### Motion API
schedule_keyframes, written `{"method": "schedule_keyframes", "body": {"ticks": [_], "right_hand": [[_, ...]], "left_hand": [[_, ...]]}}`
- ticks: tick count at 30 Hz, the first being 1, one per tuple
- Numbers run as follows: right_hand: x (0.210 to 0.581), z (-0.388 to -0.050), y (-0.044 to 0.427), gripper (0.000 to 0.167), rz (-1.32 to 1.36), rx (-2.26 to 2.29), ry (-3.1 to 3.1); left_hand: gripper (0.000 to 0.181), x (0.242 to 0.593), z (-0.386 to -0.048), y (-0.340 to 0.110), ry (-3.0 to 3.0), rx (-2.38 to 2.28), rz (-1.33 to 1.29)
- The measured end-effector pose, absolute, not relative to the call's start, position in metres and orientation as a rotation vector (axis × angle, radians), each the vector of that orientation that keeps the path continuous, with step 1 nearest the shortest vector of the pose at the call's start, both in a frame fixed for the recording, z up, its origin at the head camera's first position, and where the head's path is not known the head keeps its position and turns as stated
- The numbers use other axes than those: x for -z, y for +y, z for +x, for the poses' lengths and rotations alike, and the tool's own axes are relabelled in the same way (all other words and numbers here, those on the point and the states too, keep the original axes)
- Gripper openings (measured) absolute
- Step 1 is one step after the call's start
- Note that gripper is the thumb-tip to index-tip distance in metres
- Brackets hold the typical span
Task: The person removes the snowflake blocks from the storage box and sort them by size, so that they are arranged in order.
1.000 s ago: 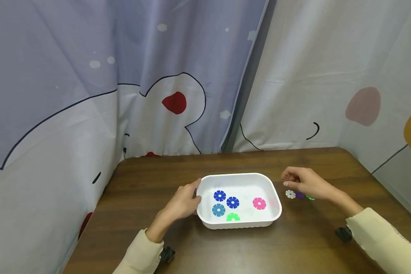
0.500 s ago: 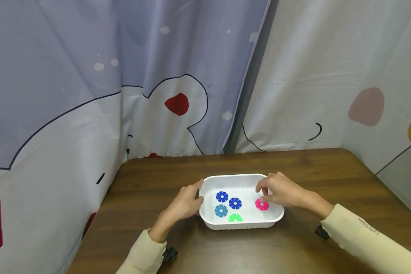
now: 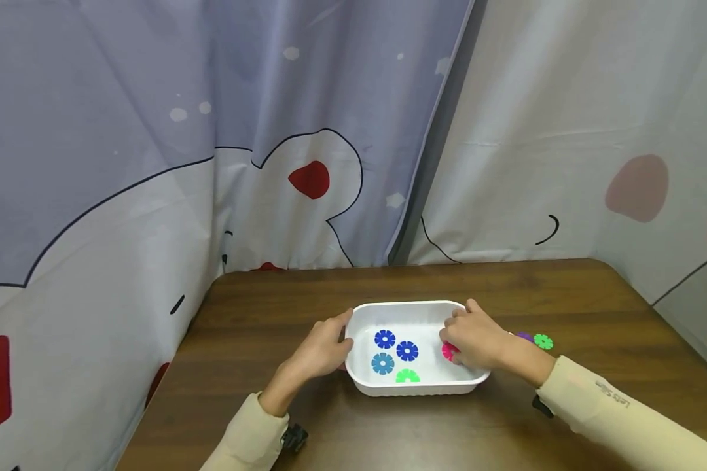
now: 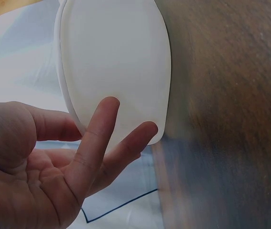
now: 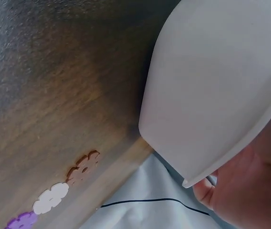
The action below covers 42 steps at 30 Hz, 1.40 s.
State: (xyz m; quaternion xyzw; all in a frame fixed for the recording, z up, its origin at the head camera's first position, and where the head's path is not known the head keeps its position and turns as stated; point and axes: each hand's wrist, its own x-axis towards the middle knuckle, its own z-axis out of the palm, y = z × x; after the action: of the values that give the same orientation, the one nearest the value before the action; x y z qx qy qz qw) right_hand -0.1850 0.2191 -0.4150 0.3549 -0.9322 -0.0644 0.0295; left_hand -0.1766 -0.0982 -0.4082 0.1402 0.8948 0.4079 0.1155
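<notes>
My left hand [image 3: 321, 347]: holds the white tray [image 3: 419, 320] by its left end.
My right hand [image 3: 474, 333]: inside the tray, fingers bent at the pink disc [image 3: 448, 352]; if they grip it, I cannot tell.
Pink disc: in the right part of the tray.
Table [image 3: 253, 320]: brown disc [image 5: 83, 167], white disc [image 5: 51, 198] and purple disc [image 5: 22, 221] lie in a row.

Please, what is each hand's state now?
Left hand: holding the end of the white tray.
Right hand: at the pink piece; whether gripping cannot be told.
</notes>
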Motion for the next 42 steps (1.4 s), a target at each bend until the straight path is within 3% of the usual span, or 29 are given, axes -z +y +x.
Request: {"method": "schedule_keyframes", "body": {"ticks": [14, 22, 33, 42], "right_hand": [[0.417, -0.181, 0.213, 0.033, 1.045, 0.286, -2.872], [0.419, -0.185, 0.217, 0.047, 1.027, 0.232, -2.84], [0.402, -0.189, 0.239, 0.035, 0.985, -0.53, -2.973], [0.389, -0.19, 0.262, 0.018, 0.908, -1.415, -3.007]], "left_hand": [[0.062, 0.408, -0.176, -0.097, 2.619, -1.188, 0.396], [0.062, 0.408, -0.176, -0.096, 2.614, -1.196, 0.409], [0.062, 0.408, -0.177, -0.097, 2.628, -1.179, 0.411], [0.062, 0.408, -0.177, -0.098, 2.635, -1.178, 0.418]]}}
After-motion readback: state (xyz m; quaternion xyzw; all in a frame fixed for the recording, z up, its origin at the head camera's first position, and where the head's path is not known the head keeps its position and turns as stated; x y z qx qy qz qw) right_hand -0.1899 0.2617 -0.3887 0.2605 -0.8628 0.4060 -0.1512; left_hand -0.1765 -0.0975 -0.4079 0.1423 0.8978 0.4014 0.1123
